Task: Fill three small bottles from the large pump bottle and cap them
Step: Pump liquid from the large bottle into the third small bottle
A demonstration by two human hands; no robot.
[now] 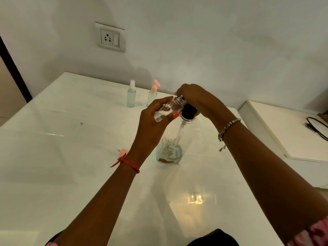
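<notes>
My left hand holds a small clear bottle, uncapped and tilted, its open neck up against the black pump head of the large clear pump bottle. My right hand lies on top of the pump head, fingers curled over it. The large bottle stands on the white table with a little liquid at its bottom. At the back stand two more small bottles: one with a white spray top, one with a pink flip cap. A pink cap lies on the table by my left wrist.
A wall with a socket rises right behind the table. To the right is a lower white surface with a black cable. A lamp reflection shines on the table's near part.
</notes>
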